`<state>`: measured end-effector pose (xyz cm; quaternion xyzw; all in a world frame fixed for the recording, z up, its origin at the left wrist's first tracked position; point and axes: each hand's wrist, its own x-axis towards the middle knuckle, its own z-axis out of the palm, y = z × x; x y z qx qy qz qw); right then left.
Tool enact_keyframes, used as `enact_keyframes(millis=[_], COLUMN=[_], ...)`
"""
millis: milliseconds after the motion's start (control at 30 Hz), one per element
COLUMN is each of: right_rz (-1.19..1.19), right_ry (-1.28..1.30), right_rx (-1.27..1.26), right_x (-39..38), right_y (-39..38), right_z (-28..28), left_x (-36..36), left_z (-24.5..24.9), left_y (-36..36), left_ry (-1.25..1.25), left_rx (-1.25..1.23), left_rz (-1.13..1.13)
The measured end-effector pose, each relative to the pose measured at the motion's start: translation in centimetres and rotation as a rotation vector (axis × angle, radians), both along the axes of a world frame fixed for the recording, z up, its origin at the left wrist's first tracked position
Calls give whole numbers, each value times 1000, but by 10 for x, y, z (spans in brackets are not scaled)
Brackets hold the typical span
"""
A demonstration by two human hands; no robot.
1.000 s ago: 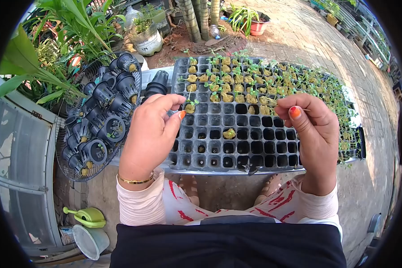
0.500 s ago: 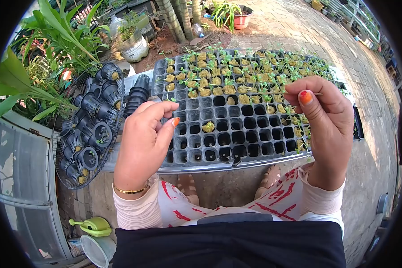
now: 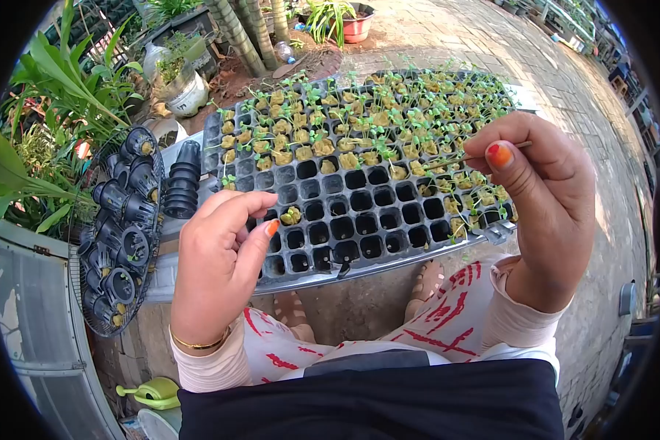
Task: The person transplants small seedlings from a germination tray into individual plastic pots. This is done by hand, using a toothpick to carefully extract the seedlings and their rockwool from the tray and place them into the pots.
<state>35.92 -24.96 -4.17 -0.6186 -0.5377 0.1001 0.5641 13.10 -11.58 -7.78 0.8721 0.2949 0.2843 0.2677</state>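
Note:
A thin wooden stick [image 3: 453,159] is pinched between the thumb and forefinger of my right hand [image 3: 543,191], its tip pointing left over the seedling tray. My left hand [image 3: 216,257] hovers above the tray's near left part, thumb and forefinger apart, holding nothing. The black seedling tray [image 3: 312,189] has sprouts in brown plugs across its far and right cells, while many near cells hold no plug. One lone plug with a small sprout [image 3: 291,215] sits in a cell just right of my left fingertips.
Left of the tray stands a stack of black net pots [image 3: 182,180]. Beside it a wire basket [image 3: 88,323] holds several more net pots with plugs. A green watering can [image 3: 154,393] is on the ground at lower left. Potted plants and trunks [image 3: 238,37] stand behind.
The view has turned, so the tray appears shifted left and tilted. My left hand has come slightly down and left in view; my right hand keeps its pinch on the stick.

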Motion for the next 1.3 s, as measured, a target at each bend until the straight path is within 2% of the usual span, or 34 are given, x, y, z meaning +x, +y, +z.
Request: enact_keyframes(millis=[133, 300, 433, 500, 567, 700, 800, 900, 967, 1033, 1300], right_rz=[-19, -52, -38, -14, -6, 24, 46, 28, 9, -24, 35], right_ry=[-154, -172, 31, 128, 171, 355, 397, 279, 294, 99, 105], right_rx=[-119, -153, -186, -98, -97, -69, -119, -155, -129, -151, -161], right_x=[9, 15, 28, 35, 40, 50, 54, 52, 51, 52, 44], right_y=[-4, -15, -29, -34, -36, -37, -38, -40, -40, -41, -37], right_z=[-1, -5, -16, -22, -26, -37, -43, -43, -46, -46, -47], left_x=[14, 36, 58, 68, 76, 86, 90, 92, 93, 93, 90], left_z=[1, -3, -11, -16, -19, -26, -27, -27, -28, -28, -26], left_y=[-9, -22, -35, -42, -45, -50, -54, -56, -57, -57, -60], left_ry=[15, 40, 35, 18, 47, 64, 86, 95, 100, 102, 151], left_rx=[-13, -6, 72, 44, 165, 247, 283, 326, 329, 333, 312], left_rz=[-65, -198, -371, -400, -453, -450, -423, -409, -409, -407, -394])
